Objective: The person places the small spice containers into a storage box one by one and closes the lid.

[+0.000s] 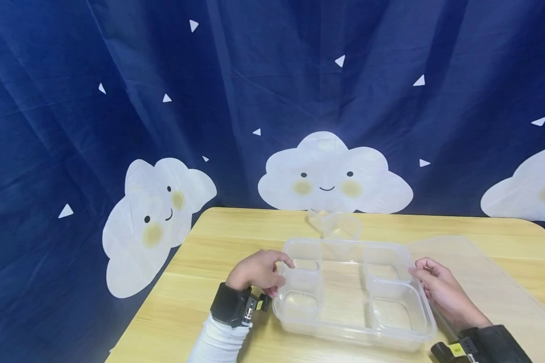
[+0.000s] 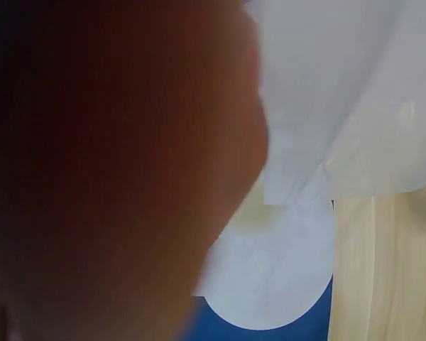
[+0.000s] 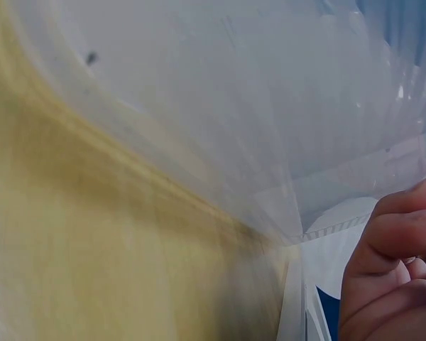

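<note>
A large clear plastic food container [image 1: 345,330] sits on the table in the head view. Smaller clear boxes [image 1: 397,307] fill its corners, two along each side, and a bare strip runs down its middle. My left hand [image 1: 261,272] grips the left rim, its forefinger bent over the edge. On the opposite side my right hand [image 1: 440,287] pinches the right rim between thumb and curled fingers. The right wrist view shows the container's wall [image 3: 199,106] close up beside the curled fingers [image 3: 394,241]. A dark, blurred part of the left hand [image 2: 128,170] covers much of the left wrist view.
A large translucent lid or sheet [image 1: 490,282] lies flat on the wooden table [image 1: 236,227] at the right, partly behind the right hand. Behind the container stand small clear plastic pieces [image 1: 342,227]. A blue curtain [image 1: 236,75] with clouds hangs behind the table.
</note>
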A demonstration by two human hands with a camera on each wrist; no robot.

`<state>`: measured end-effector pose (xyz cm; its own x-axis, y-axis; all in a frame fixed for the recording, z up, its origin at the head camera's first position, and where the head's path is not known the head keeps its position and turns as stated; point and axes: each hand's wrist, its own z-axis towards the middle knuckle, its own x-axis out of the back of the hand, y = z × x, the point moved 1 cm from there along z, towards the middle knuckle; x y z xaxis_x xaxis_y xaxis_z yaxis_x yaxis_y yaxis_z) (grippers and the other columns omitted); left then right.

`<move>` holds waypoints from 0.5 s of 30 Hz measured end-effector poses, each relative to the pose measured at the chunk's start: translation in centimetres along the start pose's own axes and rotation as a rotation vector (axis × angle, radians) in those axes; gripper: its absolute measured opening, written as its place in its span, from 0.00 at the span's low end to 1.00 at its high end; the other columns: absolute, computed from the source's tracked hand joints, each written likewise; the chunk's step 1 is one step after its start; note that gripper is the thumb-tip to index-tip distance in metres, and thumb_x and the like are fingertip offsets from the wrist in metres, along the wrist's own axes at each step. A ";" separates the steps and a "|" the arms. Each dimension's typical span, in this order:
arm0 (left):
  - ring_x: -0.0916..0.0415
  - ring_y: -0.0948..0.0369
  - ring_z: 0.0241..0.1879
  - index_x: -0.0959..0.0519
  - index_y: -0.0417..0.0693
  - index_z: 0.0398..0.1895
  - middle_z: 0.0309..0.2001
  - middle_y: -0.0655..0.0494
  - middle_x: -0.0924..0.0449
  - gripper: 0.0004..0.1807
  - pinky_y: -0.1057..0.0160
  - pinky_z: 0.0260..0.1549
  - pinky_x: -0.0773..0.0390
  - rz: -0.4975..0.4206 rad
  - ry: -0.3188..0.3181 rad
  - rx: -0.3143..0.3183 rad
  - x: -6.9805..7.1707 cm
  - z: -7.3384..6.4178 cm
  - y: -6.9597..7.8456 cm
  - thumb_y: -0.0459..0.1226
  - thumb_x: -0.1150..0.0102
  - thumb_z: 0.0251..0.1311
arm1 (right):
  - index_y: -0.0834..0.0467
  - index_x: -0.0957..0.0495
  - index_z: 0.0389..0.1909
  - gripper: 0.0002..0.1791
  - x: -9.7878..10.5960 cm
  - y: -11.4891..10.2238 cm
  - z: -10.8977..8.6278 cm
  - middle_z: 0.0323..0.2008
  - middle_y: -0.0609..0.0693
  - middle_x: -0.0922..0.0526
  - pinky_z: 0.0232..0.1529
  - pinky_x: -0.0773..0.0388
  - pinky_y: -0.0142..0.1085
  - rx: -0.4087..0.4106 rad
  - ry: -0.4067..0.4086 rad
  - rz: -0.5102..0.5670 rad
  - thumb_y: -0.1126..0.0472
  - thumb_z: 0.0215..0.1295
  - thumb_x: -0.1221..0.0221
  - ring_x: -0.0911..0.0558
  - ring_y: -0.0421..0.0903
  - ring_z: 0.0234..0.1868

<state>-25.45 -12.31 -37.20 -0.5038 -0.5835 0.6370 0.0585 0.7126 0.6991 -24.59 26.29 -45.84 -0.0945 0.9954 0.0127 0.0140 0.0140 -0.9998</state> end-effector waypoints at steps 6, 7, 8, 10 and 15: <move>0.23 0.59 0.15 0.20 0.42 0.44 0.17 0.47 0.25 0.17 0.62 0.19 0.18 0.004 0.007 -0.009 0.1 0.0 0.0 0.22 0.41 0.49 | 0.59 0.34 0.32 0.07 0.0 0.0 -0.1 0.20 0.40 0.37 0.17 0.54 0.43 0.006 -0.007 0.005 0.67 0.72 0.50 0.38 0.37 0.17; 0.23 0.59 0.15 0.20 0.41 0.42 0.17 0.47 0.25 0.16 0.62 0.19 0.18 0.004 0.010 -0.009 0.1 0.0 0.0 0.22 0.41 0.49 | 0.59 0.34 0.32 0.07 0.0 0.0 -0.1 0.20 0.40 0.37 0.17 0.54 0.42 0.004 -0.006 0.003 0.67 0.72 0.50 0.37 0.37 0.17; 0.23 0.59 0.15 0.20 0.41 0.40 0.17 0.47 0.25 0.15 0.62 0.19 0.18 0.003 0.013 -0.007 0.1 0.0 0.0 0.22 0.41 0.48 | 0.59 0.34 0.32 0.07 0.0 0.0 -0.1 0.19 0.40 0.37 0.17 0.54 0.42 0.003 -0.006 -0.001 0.67 0.72 0.50 0.37 0.37 0.17; 0.23 0.60 0.15 0.20 0.40 0.37 0.18 0.47 0.25 0.13 0.63 0.19 0.18 0.000 0.017 -0.006 0.1 0.0 -0.1 0.21 0.42 0.48 | 0.59 0.34 0.32 0.07 0.0 0.0 0.0 0.20 0.40 0.37 0.17 0.53 0.42 -0.004 0.001 -0.007 0.67 0.72 0.50 0.37 0.37 0.17; 0.23 0.60 0.15 0.19 0.40 0.34 0.18 0.48 0.25 0.12 0.62 0.19 0.18 -0.008 0.017 -0.010 0.1 0.0 -0.1 0.20 0.43 0.47 | 0.60 0.34 0.32 0.06 0.0 0.0 0.0 0.19 0.41 0.37 0.18 0.53 0.42 -0.007 0.005 0.000 0.67 0.71 0.50 0.37 0.37 0.17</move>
<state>-25.56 -12.45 -37.21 -0.4893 -0.5956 0.6371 0.0634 0.7043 0.7071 -24.60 26.25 -45.84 -0.0891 0.9959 0.0128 0.0208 0.0147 -0.9997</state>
